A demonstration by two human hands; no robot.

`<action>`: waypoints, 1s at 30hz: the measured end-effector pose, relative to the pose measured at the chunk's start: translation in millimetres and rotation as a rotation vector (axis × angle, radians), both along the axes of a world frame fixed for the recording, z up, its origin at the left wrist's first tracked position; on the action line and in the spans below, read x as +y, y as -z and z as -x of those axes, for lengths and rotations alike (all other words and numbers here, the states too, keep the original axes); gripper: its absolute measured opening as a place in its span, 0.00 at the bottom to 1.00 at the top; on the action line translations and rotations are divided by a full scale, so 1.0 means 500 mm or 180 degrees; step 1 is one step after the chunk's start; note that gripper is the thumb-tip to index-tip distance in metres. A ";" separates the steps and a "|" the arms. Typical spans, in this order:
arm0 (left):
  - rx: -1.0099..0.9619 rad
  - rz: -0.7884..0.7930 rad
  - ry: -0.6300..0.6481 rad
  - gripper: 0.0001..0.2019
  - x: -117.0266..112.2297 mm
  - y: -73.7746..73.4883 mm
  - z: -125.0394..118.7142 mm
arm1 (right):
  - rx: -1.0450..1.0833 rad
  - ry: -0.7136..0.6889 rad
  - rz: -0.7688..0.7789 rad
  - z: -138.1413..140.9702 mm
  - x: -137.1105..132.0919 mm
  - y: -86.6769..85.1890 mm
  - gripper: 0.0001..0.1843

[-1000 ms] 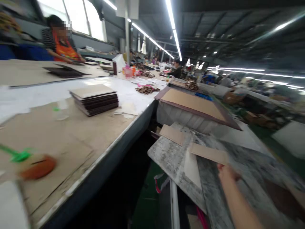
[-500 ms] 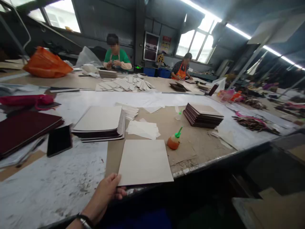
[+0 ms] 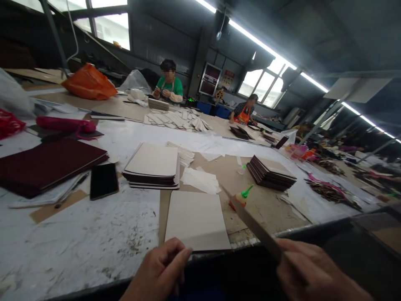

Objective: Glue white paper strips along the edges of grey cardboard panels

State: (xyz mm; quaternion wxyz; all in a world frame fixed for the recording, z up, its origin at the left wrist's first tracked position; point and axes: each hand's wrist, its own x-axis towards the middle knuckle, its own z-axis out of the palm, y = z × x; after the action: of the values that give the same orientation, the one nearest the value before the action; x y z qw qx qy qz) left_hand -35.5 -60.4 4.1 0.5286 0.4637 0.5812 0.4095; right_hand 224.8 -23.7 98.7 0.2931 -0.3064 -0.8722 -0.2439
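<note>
A square cream board [image 3: 197, 217] lies flat at the near edge of the table, with a shadow across its lower part. My left hand [image 3: 164, 267] is closed at its near left corner, thumb and finger pinching the edge. My right hand [image 3: 313, 267] is wrapped round a thin, flat grey-brown piece [image 3: 257, 223], seen almost edge-on and slanting up to the left; its exact kind is unclear. Partly behind that piece stands a small glue bottle [image 3: 241, 197] with orange contents and a green nozzle.
A stack of cream-topped boards [image 3: 153, 163] and loose paper pieces [image 3: 200, 179] lie beyond the board. To the right is another stack [image 3: 271, 173]. A phone [image 3: 104, 182] and dark red panels [image 3: 50, 163] are at left. Two people [image 3: 169, 85] work across the table.
My right hand has come into view from the right holding the thin flat piece. My left hand has shifted along the board's near edge. The view has turned and tilted.
</note>
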 end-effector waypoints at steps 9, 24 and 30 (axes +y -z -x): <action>-0.1216 -0.0111 -0.0288 0.24 0.023 -0.074 -0.070 | -0.0634 -0.1347 -0.0888 0.195 0.034 0.017 0.14; -0.0460 0.0141 -0.0478 0.23 0.010 -0.134 -0.020 | 0.0534 -0.1178 0.0572 0.102 0.049 0.066 0.06; -0.0435 0.0342 -0.0747 0.22 0.011 -0.157 0.015 | 0.1364 0.0401 0.2944 0.024 0.112 0.180 0.19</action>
State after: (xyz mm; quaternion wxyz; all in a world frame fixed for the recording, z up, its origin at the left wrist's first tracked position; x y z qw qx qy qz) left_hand -43.1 -55.1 82.8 0.5395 0.3346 0.6152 0.4675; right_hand 212.6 32.2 8.8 0.2838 -0.4991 -0.7891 0.2185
